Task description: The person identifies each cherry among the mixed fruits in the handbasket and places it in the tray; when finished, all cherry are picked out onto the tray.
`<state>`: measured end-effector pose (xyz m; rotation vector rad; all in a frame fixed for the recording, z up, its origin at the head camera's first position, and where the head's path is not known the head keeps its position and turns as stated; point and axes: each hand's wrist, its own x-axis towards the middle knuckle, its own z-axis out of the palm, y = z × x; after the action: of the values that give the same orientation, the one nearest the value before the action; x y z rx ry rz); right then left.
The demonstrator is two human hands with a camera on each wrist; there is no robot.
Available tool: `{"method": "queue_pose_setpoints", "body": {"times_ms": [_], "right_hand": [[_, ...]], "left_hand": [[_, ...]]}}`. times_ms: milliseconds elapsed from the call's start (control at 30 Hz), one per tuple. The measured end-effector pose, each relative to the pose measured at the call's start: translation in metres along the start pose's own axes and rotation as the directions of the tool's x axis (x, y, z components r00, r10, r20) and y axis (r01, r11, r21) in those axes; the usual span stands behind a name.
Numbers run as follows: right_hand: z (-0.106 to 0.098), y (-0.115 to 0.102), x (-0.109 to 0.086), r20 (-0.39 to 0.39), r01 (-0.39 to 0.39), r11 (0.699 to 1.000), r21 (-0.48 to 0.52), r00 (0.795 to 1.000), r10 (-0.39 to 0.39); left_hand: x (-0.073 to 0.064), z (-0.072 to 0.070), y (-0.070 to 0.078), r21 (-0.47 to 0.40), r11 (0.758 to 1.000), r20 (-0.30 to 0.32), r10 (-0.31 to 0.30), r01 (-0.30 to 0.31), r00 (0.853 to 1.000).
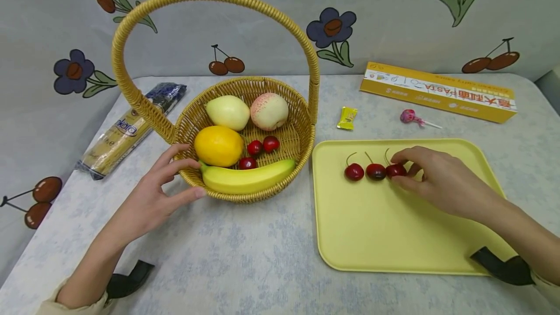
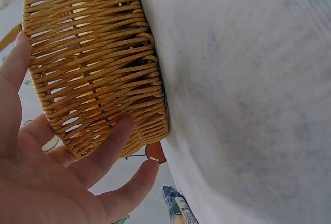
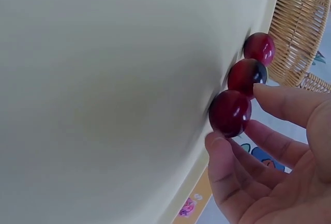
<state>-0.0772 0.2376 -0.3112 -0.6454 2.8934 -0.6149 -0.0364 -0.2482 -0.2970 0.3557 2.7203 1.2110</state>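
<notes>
Mottled tabletop (image 1: pixel 262 261), floral backdrop (image 1: pixel 393 23); left hand (image 1: pixel 153 196) spread (at basket (image 1: pixel 245 199)), right hand (image 1: pixel 444 181) pinching cherry (image 1: pixel 395 171).

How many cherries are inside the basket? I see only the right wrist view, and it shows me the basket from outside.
Observer: The head view shows three cherries in the basket, just beyond the banana.
Operator: Thank you. And what is close to its left rim?
Observer: The left hand is there.
Operator: Does something small lie beyond the tray, on the side near the basket?
Observer: Yes, a small yellow packet lies there, apart from both.
</notes>
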Motion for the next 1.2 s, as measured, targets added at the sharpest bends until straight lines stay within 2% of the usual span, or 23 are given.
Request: {"method": "queue_pose_setpoints", "body": {"times_ms": [200,367,533,867,1200], "right_hand": [[-0.006,-0.003,-0.003,-0.066,-0.017,0.999,-0.027,0.998,0.015],[-0.008,-0.010,-0.003,-0.136,0.036,0.999,-0.012,0.990,-0.037],[-0.009,-0.027,0.001,-0.167,0.091,0.994,0.059,0.983,-0.080],[-0.010,-0.078,0.018,-0.209,0.227,0.945,0.236,0.961,-0.179],[0.000,-0.113,0.056,-0.188,0.376,0.890,0.258,0.923,-0.335]], "left_hand": [[0.002,0.000,0.000,0.011,1.000,0.005,0.006,-0.006,1.000],[0.001,0.000,0.000,0.011,1.000,0.006,0.001,-0.001,1.000],[0.001,-0.001,0.001,0.010,1.000,0.011,-0.008,0.008,1.000],[-0.001,-0.001,-0.001,-0.003,1.000,0.004,0.007,-0.007,1.000],[0.001,-0.002,-0.001,0.022,1.000,0.007,0.007,-0.007,1.000]]}}
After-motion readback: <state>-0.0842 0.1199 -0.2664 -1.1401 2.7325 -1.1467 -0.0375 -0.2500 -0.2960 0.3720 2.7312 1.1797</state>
